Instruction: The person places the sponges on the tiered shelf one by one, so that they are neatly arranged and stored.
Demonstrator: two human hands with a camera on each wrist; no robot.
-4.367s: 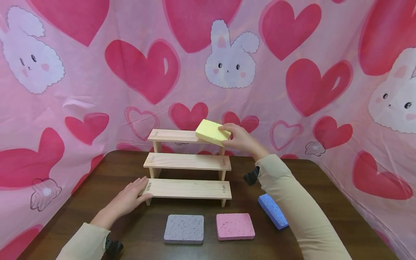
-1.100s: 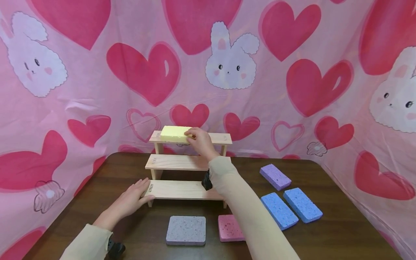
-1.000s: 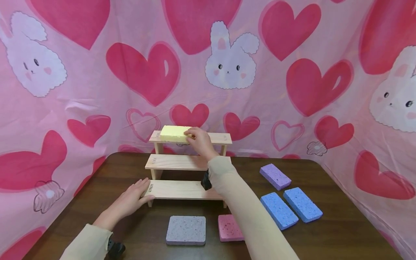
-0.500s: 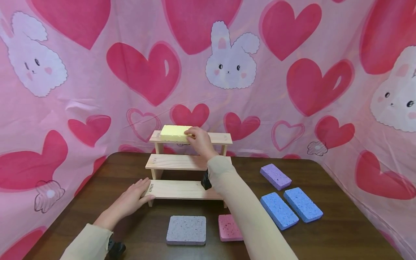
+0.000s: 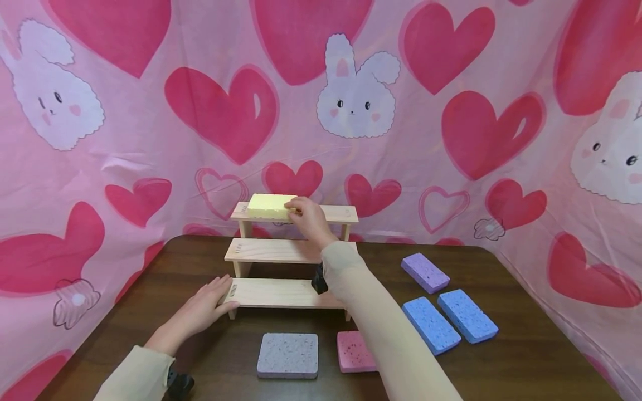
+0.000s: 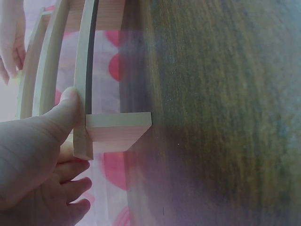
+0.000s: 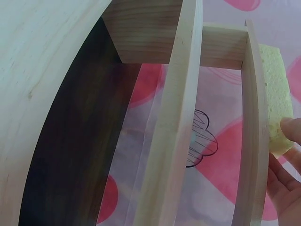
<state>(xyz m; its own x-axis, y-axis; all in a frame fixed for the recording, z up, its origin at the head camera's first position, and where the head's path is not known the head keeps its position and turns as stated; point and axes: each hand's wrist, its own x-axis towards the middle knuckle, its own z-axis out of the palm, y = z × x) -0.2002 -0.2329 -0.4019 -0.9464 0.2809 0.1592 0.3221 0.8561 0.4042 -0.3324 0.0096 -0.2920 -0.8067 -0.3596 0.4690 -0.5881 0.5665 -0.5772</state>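
Note:
A yellow sponge (image 5: 271, 206) lies flat on the left part of the top step of a three-tier wooden shelf (image 5: 281, 250). My right hand (image 5: 310, 220) pinches the sponge's right end between thumb and fingers. In the right wrist view the thumb is on the upper face of the yellow sponge (image 7: 275, 89), past the top board. My left hand (image 5: 203, 303) holds the left end of the lowest step. The left wrist view has the left thumb (image 6: 66, 110) against that board's front edge, fingers beyond its end. The right forearm covers part of the lower steps.
On the brown table (image 5: 200, 356), a grey sponge (image 5: 287, 355) and a pink sponge (image 5: 353, 352), partly behind my right sleeve, lie before the shelf. Two blue sponges (image 5: 431, 324) and a purple sponge (image 5: 425, 273) lie right. A pink heart-patterned cloth (image 5: 296, 122) hangs behind.
Since the oldest frame, my right hand has moved left and set the yellow sponge on the top step's left part. Over the last second nothing visibly moves. The left hand stays put.

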